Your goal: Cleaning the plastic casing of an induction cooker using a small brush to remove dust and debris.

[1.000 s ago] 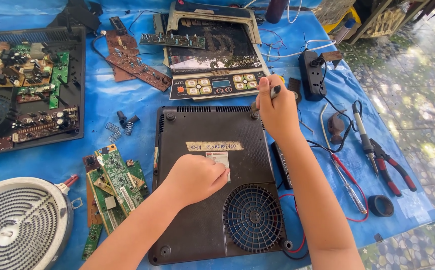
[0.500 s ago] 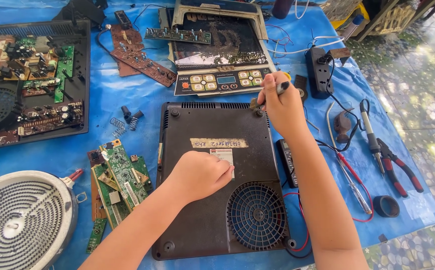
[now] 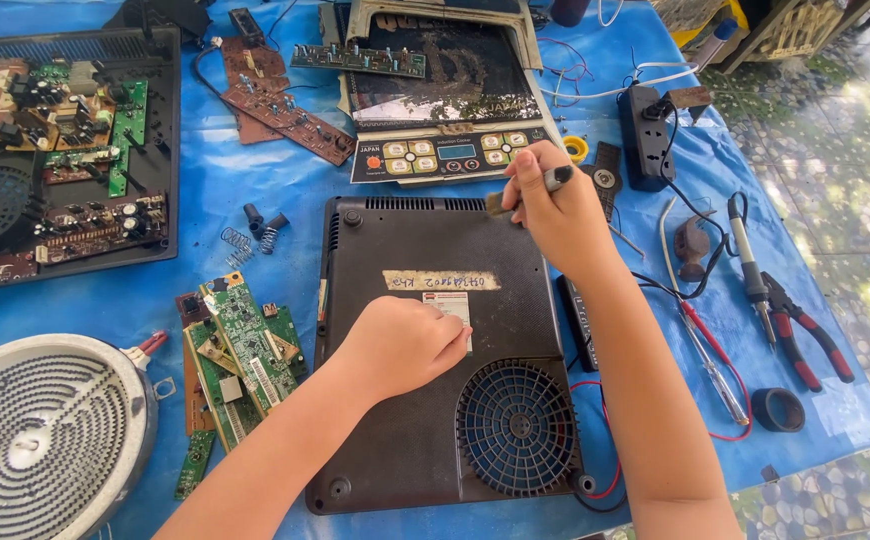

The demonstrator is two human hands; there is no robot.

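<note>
A black induction cooker base (image 3: 425, 420) lies upside down on the blue tarp, its round fan grille (image 3: 515, 428) at the lower right. My left hand (image 3: 405, 345) rests as a loose fist on the middle of the base, over a small label. My right hand (image 3: 555, 205) is at the base's far right corner, gripping a small brush (image 3: 520, 195) whose bristles touch the casing's top edge.
Green circuit boards (image 3: 245, 355) and a round heating coil (image 3: 45, 440) lie at the left. An opened cooker (image 3: 55, 150) sits far left, a control panel (image 3: 445, 155) behind the base. Pliers (image 3: 805, 335), a soldering iron (image 3: 745, 260), a screwdriver (image 3: 710, 360), a tape roll (image 3: 778, 408) and a power strip (image 3: 647, 135) lie at the right.
My right hand with the brush has shifted slightly along the base's far edge. My left hand stays on the base's middle. The view has moved a little.
</note>
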